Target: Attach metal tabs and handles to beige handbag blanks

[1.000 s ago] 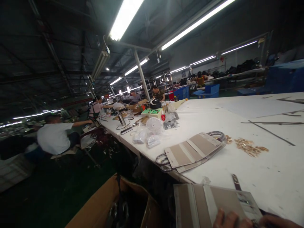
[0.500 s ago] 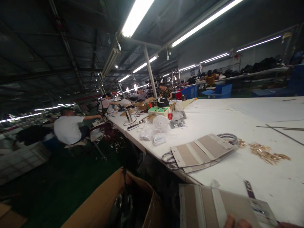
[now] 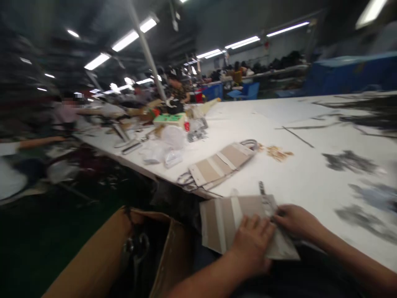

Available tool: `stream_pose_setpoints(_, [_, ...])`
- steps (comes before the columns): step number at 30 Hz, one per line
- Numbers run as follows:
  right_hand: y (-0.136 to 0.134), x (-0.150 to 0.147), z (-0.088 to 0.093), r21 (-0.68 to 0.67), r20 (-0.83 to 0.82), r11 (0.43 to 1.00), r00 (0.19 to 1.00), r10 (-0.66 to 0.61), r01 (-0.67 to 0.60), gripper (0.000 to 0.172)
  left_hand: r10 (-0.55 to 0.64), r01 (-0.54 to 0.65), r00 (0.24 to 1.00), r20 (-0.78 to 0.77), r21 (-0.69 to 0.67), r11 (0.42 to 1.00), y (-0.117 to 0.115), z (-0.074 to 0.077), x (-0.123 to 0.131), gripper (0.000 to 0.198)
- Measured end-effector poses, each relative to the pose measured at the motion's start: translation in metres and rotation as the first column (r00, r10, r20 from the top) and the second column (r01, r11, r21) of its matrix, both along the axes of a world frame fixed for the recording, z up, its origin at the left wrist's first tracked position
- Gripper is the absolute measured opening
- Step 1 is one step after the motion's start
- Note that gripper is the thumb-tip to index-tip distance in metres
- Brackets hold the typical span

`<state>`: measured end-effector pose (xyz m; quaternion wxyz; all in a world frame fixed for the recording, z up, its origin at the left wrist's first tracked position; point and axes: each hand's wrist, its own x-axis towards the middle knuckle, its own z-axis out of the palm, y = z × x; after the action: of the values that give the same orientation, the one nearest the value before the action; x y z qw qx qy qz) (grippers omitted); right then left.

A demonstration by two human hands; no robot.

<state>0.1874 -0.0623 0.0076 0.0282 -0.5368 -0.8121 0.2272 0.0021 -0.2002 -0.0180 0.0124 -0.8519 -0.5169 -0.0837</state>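
Note:
A flat beige bag panel (image 3: 228, 219) with pale strips across it lies at the near table edge. My left hand (image 3: 252, 240) rests on it, palm down and fingers stretched out. At the panel's right end, my right hand (image 3: 294, 219) has its fingers pinched together; a small dark thing shows at the fingertips, too blurred to name. A narrow dark strap (image 3: 262, 188) pokes out past the panel's far edge. Farther up the table lies a similar beige bag piece (image 3: 206, 170) with dark looped handles (image 3: 249, 143) at its ends.
Gold-coloured pieces (image 3: 277, 153) and blurred grey heaps (image 3: 350, 160) are scattered on the white table (image 3: 297, 178). An open cardboard box (image 3: 89, 252) stands left of me. Clear plastic bags (image 3: 155, 152) and a green-topped device (image 3: 169, 119) sit farther back. Other people work beyond.
My view has swung right and down, so both hands and the whole panel now show. Grey heaps at the right have come into view. The left hand still lies on the panel.

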Motion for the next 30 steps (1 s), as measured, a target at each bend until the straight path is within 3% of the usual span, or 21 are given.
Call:
stream_pose_setpoints(3, [0.015, 0.007, 0.005, -0.189, -0.079, 0.981, 0.996, -0.049, 0.033, 0.019, 0.035, -0.02, 0.994, 0.105, -0.146, 0.989, 0.018, -0.003, 0.0, 0.086])
stream_pose_setpoints(5, [0.024, 0.011, 0.003, -0.38, -0.209, 0.924, 0.968, -0.14, 0.051, 0.017, 0.027, -0.004, 0.99, 0.137, -0.167, 0.986, 0.027, -0.01, 0.001, 0.087])
stream_pose_setpoints(8, [0.028, 0.014, -0.001, -0.496, -0.329, 0.868, 0.916, -0.231, 0.04, 0.013, 0.015, 0.009, 0.989, 0.145, -0.164, 0.986, 0.028, -0.014, 0.003, 0.087])
stream_pose_setpoints(17, [0.031, 0.013, -0.008, -0.443, -0.303, 0.893, 0.924, -0.235, 0.082, 0.01, 0.021, -0.002, 0.994, 0.11, -0.169, 0.986, 0.028, -0.009, 0.006, 0.087])
stream_pose_setpoints(30, [0.023, 0.01, 0.006, -0.275, -0.128, 0.958, 0.984, -0.123, 0.084, 0.017, 0.034, -0.02, 0.996, 0.077, -0.178, 0.984, 0.03, -0.002, 0.01, 0.088])
